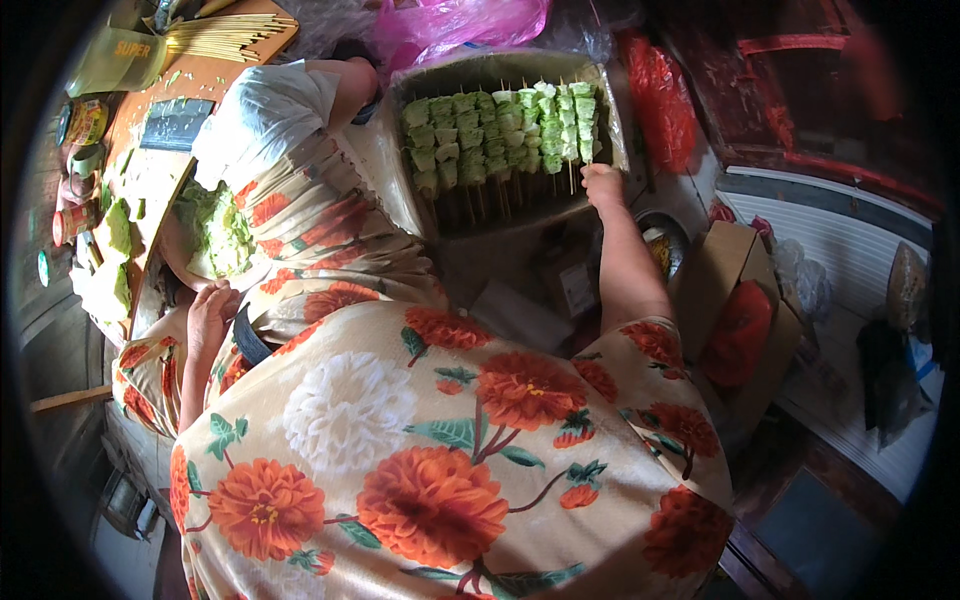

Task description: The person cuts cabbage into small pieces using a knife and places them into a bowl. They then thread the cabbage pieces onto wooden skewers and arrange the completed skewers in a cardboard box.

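Observation:
My right hand (602,185) is at the near right corner of a plastic-lined box (619,112), its fingers closed on the lower stick end of a skewer of leafy green vegetable (584,124). Several more such skewers (469,139) lie side by side in the box, bare sticks towards me. My left hand (212,304) rests by the near rim of a bowl (196,279) of torn leaves (221,229), fingers curled; whether it holds anything cannot be told.
A wooden table (161,176) on the left bears bare skewers (225,36), a dark cleaver blade (176,124), leaf pieces (116,229) and jars (88,122). A pink plastic bag (465,26) and a red one (660,105) adjoin the box. An open cardboard box (712,277) stands at right.

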The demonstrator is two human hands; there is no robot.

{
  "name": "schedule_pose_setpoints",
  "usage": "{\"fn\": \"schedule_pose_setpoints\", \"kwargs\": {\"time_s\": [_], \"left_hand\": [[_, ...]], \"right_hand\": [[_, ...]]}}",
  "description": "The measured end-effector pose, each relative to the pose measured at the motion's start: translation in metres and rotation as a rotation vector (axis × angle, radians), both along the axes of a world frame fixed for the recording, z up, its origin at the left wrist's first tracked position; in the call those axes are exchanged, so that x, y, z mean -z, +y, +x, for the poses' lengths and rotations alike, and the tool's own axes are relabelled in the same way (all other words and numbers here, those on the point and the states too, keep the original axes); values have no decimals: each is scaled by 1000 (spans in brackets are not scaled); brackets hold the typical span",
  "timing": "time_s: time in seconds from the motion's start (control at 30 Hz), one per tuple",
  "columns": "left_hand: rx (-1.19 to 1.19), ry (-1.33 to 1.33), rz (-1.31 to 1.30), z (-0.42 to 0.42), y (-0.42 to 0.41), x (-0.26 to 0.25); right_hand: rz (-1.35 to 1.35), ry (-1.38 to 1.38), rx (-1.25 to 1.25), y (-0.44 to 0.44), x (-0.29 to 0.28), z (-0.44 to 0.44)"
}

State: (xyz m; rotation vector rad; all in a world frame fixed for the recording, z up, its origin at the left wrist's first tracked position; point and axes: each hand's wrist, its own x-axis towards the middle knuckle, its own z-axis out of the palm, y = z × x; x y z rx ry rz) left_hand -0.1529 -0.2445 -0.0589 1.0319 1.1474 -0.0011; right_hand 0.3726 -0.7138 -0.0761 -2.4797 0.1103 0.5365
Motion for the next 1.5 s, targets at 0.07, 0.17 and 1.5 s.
{"fn": "schedule_pose_setpoints", "kwargs": {"time_s": [0.07, 0.17, 1.5], "left_hand": [[-40, -12, -49, 9, 2, 5], [-116, -15, -58, 14, 2, -17], [97, 396, 722, 10, 155, -124]], "right_hand": [[-44, -175, -70, -45, 37, 19], [-32, -221, -8, -49, 48, 16], [305, -308, -1633, 451, -207, -240]]}}
